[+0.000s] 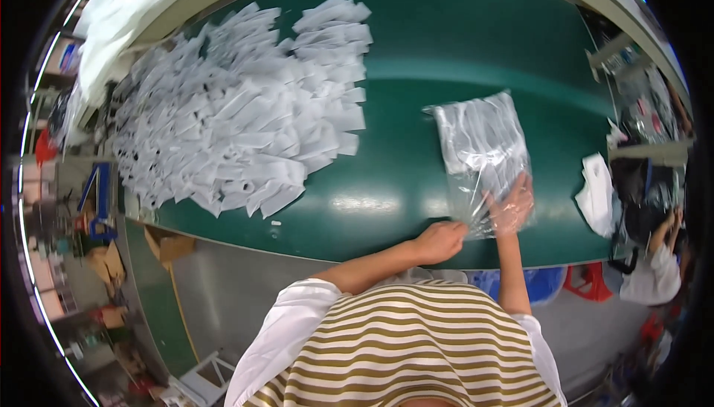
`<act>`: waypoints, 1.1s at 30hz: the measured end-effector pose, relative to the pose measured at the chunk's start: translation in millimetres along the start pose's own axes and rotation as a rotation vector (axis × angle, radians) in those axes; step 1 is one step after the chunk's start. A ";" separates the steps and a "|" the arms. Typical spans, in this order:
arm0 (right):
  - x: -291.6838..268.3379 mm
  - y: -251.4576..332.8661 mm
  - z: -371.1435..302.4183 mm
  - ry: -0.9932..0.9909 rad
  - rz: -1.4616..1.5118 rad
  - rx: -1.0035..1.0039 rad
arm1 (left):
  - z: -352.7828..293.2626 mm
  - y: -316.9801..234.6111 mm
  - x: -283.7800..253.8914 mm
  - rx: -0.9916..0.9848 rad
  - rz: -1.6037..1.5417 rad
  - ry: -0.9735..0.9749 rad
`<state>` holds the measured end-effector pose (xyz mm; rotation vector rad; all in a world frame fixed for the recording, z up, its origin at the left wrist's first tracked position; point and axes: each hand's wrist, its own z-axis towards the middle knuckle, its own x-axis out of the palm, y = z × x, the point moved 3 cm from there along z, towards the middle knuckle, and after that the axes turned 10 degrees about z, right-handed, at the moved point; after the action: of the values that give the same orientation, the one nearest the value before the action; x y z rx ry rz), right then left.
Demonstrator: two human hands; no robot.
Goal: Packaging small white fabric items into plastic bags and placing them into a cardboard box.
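Note:
A clear plastic bag (476,202) lies on the green table in front of me, with a stack of white, translucent pieces (480,133) in its far part. My left hand (442,241) is closed at the bag's near left corner, pinching its edge. My right hand (513,206) rests at the near right part of the bag with thumb and fingers spread. Clear film shows around its wrist; whether the hand is inside the bag or on top of it I cannot tell.
A wide heap of white, translucent packets (245,110) covers the left of the green table (401,154). A crumpled white bag (595,195) lies at the right edge. Below that edge are a blue bin (539,284) and a red stool (589,282). Another person (658,269) sits far right.

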<state>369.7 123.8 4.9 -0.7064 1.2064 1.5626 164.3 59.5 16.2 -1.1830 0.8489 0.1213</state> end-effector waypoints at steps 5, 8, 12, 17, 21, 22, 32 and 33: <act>-34.7 35.1 -30.5 0.103 0.141 -0.192 | -1.3 -3.9 -24.5 -0.044 -0.055 0.047; -17.0 48.3 -18.5 0.134 0.344 -0.344 | 15.7 -4.4 -56.8 0.052 -0.037 -0.272; 6.3 42.6 32.9 0.030 0.335 -0.397 | 84.6 10.7 -94.1 0.148 0.154 -0.424; 4.3 58.1 74.7 0.004 0.215 -0.340 | 155.9 42.4 -104.9 0.165 0.338 -0.308; 9.2 53.4 79.5 0.008 0.321 -0.219 | 196.9 48.8 -95.8 0.208 0.521 -0.084; 10.5 52.6 79.9 0.014 0.350 -0.183 | 205.3 51.5 -90.8 0.226 0.551 -0.013; 18.4 59.3 81.1 0.037 0.444 -0.175 | 244.0 65.7 -68.1 0.169 0.655 0.209; 15.5 60.6 81.3 0.042 0.432 -0.214 | 242.4 66.9 -67.3 0.187 0.674 0.201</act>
<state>317.7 205.1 39.7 -0.6441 1.2938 2.0665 209.6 315.0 36.1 -0.7037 1.3837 0.4670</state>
